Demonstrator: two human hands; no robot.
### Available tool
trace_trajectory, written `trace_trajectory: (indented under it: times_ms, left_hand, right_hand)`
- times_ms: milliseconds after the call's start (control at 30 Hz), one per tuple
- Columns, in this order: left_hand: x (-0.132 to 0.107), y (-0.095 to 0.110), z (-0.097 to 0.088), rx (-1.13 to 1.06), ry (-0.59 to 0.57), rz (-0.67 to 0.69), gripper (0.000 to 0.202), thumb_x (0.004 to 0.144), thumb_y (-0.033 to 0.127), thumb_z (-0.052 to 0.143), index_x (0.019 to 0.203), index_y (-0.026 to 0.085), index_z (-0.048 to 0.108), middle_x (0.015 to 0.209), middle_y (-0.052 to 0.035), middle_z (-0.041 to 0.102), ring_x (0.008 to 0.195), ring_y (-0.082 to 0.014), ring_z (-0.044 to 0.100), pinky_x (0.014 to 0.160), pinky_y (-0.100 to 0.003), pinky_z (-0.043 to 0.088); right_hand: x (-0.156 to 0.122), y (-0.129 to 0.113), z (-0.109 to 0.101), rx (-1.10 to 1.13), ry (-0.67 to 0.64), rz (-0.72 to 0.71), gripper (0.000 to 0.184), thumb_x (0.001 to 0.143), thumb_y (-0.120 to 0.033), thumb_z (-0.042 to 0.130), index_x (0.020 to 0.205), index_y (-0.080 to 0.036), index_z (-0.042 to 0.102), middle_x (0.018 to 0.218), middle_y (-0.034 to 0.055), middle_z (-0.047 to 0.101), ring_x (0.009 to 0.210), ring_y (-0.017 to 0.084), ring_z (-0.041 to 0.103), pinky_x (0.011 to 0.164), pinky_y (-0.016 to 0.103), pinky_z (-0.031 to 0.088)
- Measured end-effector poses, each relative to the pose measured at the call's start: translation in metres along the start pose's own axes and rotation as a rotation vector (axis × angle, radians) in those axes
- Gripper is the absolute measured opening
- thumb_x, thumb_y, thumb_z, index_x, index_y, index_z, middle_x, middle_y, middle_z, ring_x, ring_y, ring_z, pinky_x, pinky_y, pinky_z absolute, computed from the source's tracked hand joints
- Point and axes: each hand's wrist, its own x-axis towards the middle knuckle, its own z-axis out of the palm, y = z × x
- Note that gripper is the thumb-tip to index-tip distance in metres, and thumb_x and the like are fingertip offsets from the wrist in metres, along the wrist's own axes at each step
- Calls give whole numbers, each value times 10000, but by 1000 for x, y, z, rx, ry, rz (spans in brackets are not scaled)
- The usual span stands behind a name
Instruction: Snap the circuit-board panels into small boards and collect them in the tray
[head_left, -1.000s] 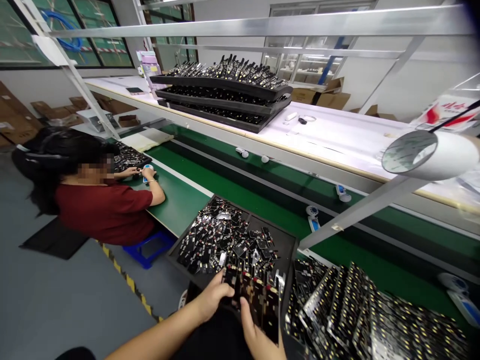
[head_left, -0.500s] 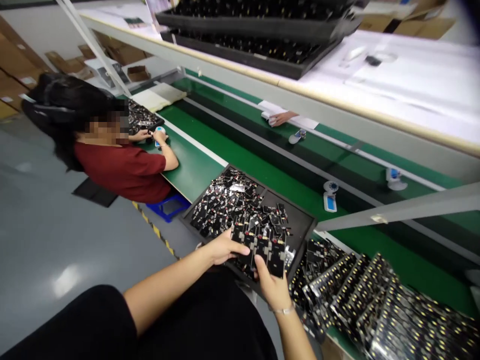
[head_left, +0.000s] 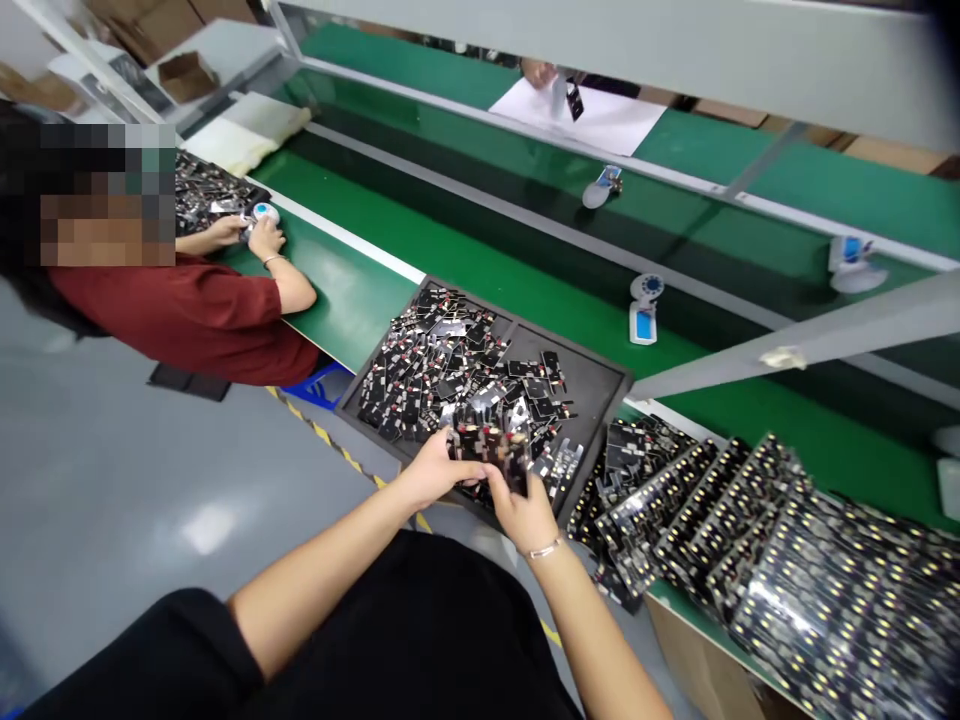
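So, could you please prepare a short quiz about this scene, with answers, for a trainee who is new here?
1. Multiple choice: on which side does the camera wearer have a silver bracelet at the wrist? A) left B) right C) both
2. True or false: the yellow-dotted panels lie to the right of the dark tray.
3. Short answer: what do the wearer's left hand and right hand hold together?

Key:
1. B
2. True
3. A dark board panel

Held panel (head_left: 480, 445) — blurred; stacked boards (head_left: 840, 590) — cut off at right edge
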Motion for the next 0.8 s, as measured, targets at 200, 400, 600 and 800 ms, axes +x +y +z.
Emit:
trace_trajectory:
  times_ms: [200, 400, 600, 800]
  left_hand:
    - [-11, -8, 14, -46, -15, -17, 441, 570, 109, 758, 990, 173, 641, 880, -17, 723, 821, -193, 644, 791, -320, 496]
    - [-30, -17, 30, -103, -69, 0, 382, 610, 202, 808, 962, 167, 665, 916, -54, 751, 844, -214, 680, 841, -359, 503]
    - [-32, -23, 44, -172, -67, -16, 435, 578, 162, 840, 974, 193, 662, 900, -39, 761, 843, -238, 696, 813, -382, 527]
    - [-18, -35, 50, -63, 83, 99, 423, 577, 229, 861, 944, 169, 659, 865, -42, 765, 805, -239, 709, 800, -373, 542]
  right_hand:
    - [-18, -10, -8, -37, 43, 39, 364, 919, -428, 492, 1127, -180, 660, 1066, 127, 716, 1007, 263, 669, 886, 366, 507]
    - [-52, -19, -21, 168, 63, 50, 325, 876, -484, 542, 857, -204, 705, 791, 48, 722, 749, 198, 675, 729, 290, 513]
    - [-64, -5, -25, 236, 106, 102, 589, 975, -528, 278, 631, -192, 617, 544, 34, 619, 529, 168, 613, 553, 263, 464]
    - [-50, 11, -35, 192, 77, 30, 629, 973, -551, 239, 743, -175, 689, 685, 66, 698, 684, 194, 673, 681, 275, 503]
